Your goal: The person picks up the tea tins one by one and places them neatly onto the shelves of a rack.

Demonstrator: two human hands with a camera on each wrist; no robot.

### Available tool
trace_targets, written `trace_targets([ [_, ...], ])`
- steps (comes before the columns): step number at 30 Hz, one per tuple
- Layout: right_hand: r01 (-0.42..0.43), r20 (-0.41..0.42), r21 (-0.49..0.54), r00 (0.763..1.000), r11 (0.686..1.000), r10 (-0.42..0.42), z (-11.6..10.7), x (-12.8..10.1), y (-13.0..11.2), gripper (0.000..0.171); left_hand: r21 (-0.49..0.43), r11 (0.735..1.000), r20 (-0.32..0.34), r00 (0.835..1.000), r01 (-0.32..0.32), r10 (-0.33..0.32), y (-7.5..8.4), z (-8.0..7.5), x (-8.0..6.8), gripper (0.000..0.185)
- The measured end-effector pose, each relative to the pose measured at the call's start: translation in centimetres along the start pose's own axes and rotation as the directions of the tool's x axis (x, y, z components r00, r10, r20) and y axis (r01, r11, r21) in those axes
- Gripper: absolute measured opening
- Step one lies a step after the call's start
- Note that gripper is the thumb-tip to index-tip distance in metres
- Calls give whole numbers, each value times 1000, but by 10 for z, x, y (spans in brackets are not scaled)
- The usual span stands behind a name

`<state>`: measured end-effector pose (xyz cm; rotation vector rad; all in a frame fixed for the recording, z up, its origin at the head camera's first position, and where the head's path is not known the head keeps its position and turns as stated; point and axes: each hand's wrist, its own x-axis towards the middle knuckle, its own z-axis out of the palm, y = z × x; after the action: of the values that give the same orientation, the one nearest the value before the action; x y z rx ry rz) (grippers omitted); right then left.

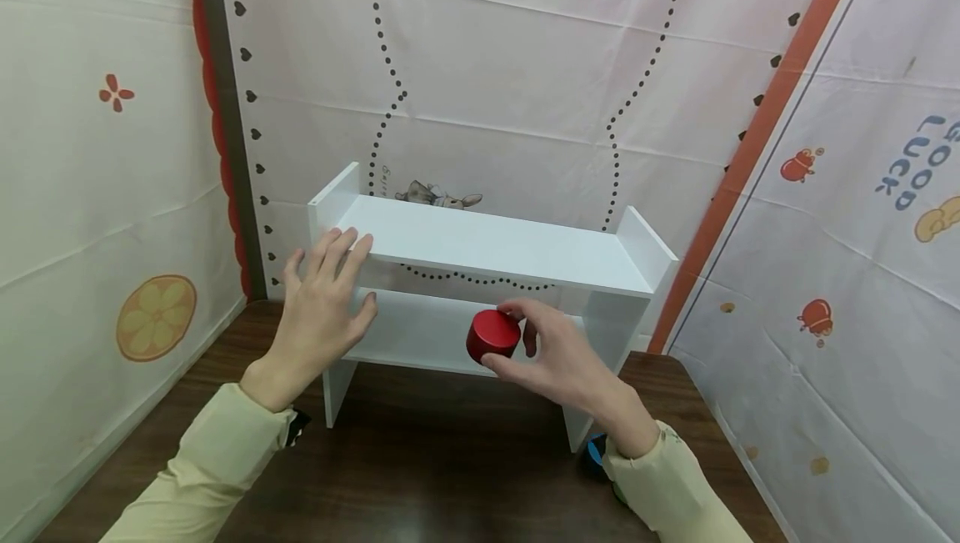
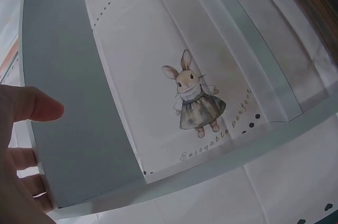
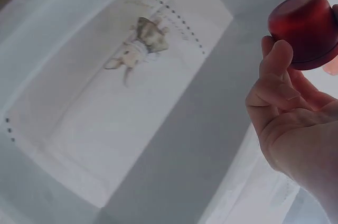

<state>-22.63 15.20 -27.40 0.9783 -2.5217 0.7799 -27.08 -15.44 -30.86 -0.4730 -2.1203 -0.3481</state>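
A: Where's the cup (image 1: pixel 492 334)?

B: Right hand (image 1: pixel 558 357) pinches it at the near edge of the shelf's (image 1: pixel 495 247) lower level.

A: Left hand (image 1: pixel 324 309)?

B: Fingers straight, resting on the top board's left near corner, gripping nothing. Shelf sits on the bench (image 1: pixel 420 476).

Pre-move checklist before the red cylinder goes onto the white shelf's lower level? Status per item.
1. Right hand pinches the red cylinder: ok.
2. Left hand touches the white shelf at its left end, fingers straight: ok.
3. Lower board bare in front of the cylinder: ok.
4. Cylinder sits below the top board's edge: ok.
5. Shelf feet flat on the brown table: cannot tell.
6. Blue object by the right wrist is out of the way: cannot tell.
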Motion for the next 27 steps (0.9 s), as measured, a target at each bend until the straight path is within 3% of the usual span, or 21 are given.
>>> trace_targets([
  [5, 76, -36, -13, 996, 997, -76, -7, 18, -9, 55, 3, 1000, -6, 1000, -6, 6, 0, 1, 0, 73],
  [10, 100, -56, -35, 993, 994, -102, -15, 37, -18, 52, 14, 1000, -22, 1000, -15, 15, 0, 0, 0, 72],
  [27, 15, -106, -29, 994, 999, -18, -21, 94, -26, 47, 9, 1000, -30, 999, -25, 25, 0, 1, 1, 72],
])
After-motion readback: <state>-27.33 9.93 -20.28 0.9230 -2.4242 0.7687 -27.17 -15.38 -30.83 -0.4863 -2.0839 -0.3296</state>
